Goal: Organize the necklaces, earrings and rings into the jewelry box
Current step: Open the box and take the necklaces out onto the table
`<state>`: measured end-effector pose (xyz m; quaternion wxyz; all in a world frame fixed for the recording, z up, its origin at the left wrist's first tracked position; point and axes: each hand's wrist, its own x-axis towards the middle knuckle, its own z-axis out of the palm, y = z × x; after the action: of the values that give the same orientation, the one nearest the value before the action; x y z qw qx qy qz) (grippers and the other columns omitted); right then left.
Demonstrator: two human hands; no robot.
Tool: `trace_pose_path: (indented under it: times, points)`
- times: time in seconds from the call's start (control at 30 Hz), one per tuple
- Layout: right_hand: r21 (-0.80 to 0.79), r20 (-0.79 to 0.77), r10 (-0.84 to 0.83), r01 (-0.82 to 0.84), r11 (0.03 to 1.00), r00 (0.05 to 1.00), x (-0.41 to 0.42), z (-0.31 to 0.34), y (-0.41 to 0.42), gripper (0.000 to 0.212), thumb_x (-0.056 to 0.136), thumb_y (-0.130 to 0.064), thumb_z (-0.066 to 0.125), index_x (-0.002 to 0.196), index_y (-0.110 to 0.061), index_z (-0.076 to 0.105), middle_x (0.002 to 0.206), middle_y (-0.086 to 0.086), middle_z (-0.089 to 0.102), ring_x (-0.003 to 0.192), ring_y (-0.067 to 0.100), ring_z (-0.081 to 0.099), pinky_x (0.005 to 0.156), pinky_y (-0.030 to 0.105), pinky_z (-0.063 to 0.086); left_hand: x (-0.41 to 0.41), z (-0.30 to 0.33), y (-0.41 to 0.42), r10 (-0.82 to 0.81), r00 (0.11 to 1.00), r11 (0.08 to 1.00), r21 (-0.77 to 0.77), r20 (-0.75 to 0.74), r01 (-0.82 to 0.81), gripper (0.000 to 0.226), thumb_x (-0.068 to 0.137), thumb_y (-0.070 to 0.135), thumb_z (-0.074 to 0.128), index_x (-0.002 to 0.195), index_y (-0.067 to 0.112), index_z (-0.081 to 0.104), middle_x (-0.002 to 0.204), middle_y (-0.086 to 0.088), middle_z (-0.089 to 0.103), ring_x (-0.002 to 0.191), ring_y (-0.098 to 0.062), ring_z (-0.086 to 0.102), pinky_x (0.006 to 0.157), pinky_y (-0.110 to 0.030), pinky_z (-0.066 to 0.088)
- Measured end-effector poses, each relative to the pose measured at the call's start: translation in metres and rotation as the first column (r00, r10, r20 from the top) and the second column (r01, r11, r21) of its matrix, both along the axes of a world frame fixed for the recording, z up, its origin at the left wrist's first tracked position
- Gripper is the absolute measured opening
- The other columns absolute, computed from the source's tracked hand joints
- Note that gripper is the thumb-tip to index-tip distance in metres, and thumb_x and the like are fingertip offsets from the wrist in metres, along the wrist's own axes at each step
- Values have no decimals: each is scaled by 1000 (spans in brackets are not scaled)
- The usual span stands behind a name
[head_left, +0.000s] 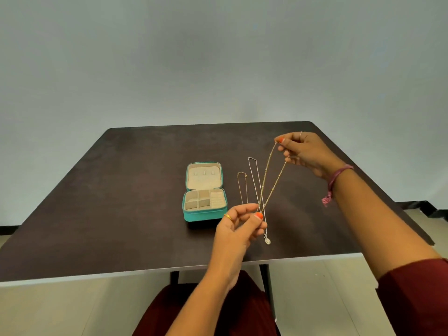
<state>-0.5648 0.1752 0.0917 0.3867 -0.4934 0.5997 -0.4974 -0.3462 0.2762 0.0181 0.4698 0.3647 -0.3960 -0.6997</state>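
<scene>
Three necklaces and one jewelry box point(204, 191) are in view. My left hand point(238, 223), just right of the box's front corner, pinches the lower bend of a beaded gold necklace point(268, 181). My right hand point(301, 151), raised well right of the box, pinches both upper ends, so the chain hangs taut above the bench point(121, 190). A silver pendant necklace point(254, 183) and a short thin chain point(242, 186) lie flat right of the box. The box is teal, open, with beige compartments.
</scene>
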Motion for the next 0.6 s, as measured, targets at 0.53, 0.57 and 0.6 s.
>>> trace_pose_path:
  times: [0.53,0.57,0.6]
  points:
    - [-167,191,150,-119,979,970,10,59,27,14,93,-19,59,101,-14,68,73,-4,67,52,2,51,46,13,43,-18,10,10,-41,875,924,315,-482,217,24,76,9,59,91,-3,75,96,-20,70,82,-23,72,68,-24,59]
    - [-169,156,155,-128,977,976,12,63,29,14,92,-18,60,102,-14,69,73,-4,68,52,1,51,46,13,42,-18,10,11,-47,873,922,314,-485,224,24,76,10,59,90,-3,75,97,-20,70,83,-23,72,69,-24,59]
    - [-167,125,161,-139,976,979,14,66,30,13,92,-18,61,101,-14,69,74,-4,69,53,1,52,46,13,42,-18,11,12,-51,871,921,314,-488,230,24,77,9,59,90,-3,75,97,-20,70,83,-23,72,69,-24,59]
